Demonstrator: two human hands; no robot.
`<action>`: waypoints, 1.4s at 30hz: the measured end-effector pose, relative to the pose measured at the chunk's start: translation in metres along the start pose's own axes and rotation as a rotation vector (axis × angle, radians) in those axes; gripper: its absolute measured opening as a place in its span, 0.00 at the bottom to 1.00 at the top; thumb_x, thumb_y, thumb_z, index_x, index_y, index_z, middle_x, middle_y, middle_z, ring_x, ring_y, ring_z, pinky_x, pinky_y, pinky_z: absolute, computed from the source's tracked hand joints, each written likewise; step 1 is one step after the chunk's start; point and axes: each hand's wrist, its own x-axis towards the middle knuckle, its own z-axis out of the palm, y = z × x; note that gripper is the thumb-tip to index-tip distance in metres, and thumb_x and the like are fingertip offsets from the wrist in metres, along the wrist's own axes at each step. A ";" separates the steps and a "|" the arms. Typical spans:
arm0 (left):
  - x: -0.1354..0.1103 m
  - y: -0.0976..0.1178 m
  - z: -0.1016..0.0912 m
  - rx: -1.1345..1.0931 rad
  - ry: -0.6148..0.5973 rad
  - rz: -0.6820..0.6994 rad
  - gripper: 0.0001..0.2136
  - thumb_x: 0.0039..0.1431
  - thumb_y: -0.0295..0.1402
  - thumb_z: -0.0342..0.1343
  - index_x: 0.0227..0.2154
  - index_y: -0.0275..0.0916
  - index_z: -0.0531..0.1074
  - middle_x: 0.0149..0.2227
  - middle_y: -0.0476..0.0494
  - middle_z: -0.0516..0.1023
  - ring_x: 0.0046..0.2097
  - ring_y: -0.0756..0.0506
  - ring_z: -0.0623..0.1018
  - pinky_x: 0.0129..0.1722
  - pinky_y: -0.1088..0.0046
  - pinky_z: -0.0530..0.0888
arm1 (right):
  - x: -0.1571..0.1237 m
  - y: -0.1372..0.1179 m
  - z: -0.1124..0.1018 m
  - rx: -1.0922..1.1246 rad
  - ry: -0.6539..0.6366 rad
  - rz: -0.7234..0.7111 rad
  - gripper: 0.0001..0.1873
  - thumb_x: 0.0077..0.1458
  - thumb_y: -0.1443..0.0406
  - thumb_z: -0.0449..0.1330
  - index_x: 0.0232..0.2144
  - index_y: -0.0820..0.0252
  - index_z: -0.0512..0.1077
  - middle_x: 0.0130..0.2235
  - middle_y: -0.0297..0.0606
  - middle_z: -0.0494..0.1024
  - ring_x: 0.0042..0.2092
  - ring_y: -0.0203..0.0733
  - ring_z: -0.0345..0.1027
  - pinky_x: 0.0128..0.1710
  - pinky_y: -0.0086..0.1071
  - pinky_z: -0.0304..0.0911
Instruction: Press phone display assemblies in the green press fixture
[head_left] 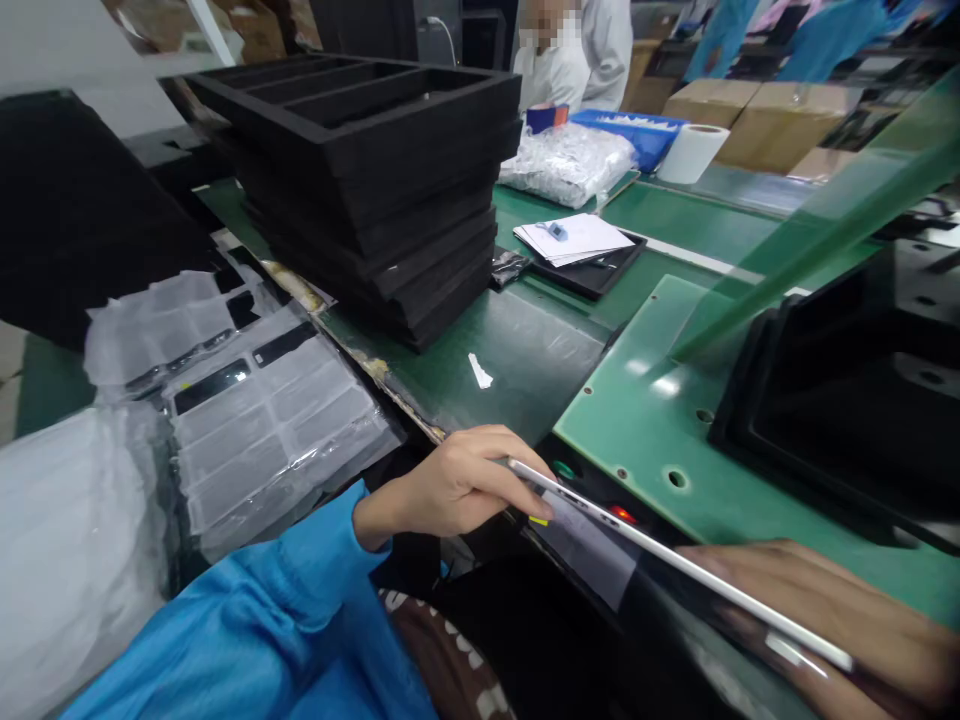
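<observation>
Head view: left hand (450,490) pinches the thin tablet (675,565) at its upper end, right hand (832,620) grips beneath (blurred, partly cut off); its long axis runs ten to four o'clock, over the green fixture plate's (645,420) edge.

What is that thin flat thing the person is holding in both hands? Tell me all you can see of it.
The flat panel looks like a slim tablet or screen seen almost edge-on: a silvery metal-looking rim, a dark glossy face, with a pale sheet or label under it. It tilts down towards the right, just above the edge of the green bench. The left hand pinches its upper end; the right hand supports the lower end.
</observation>
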 end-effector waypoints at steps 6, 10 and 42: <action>-0.011 0.003 -0.009 0.135 0.031 0.064 0.09 0.63 0.24 0.53 0.32 0.38 0.78 0.43 0.38 0.78 0.45 0.46 0.77 0.46 0.66 0.75 | -0.001 0.006 -0.004 -0.123 -0.135 -0.116 0.20 0.69 0.65 0.47 0.60 0.45 0.64 0.54 0.39 0.65 0.54 0.49 0.61 0.49 0.44 0.63; -0.019 0.008 -0.016 0.162 0.040 0.069 0.10 0.63 0.24 0.52 0.32 0.37 0.78 0.44 0.37 0.78 0.47 0.45 0.76 0.47 0.65 0.75 | 0.002 0.001 0.008 -0.108 -0.101 -0.159 0.19 0.68 0.66 0.48 0.58 0.50 0.67 0.53 0.41 0.66 0.54 0.49 0.62 0.48 0.41 0.62; -0.066 0.085 -0.034 1.100 0.027 0.391 0.09 0.56 0.25 0.61 0.40 0.38 0.76 0.44 0.38 0.78 0.53 0.40 0.76 0.53 0.58 0.75 | 0.003 -0.044 0.047 0.017 0.174 0.419 0.20 0.54 0.47 0.66 0.36 0.57 0.79 0.34 0.41 0.73 0.33 0.52 0.70 0.30 0.31 0.72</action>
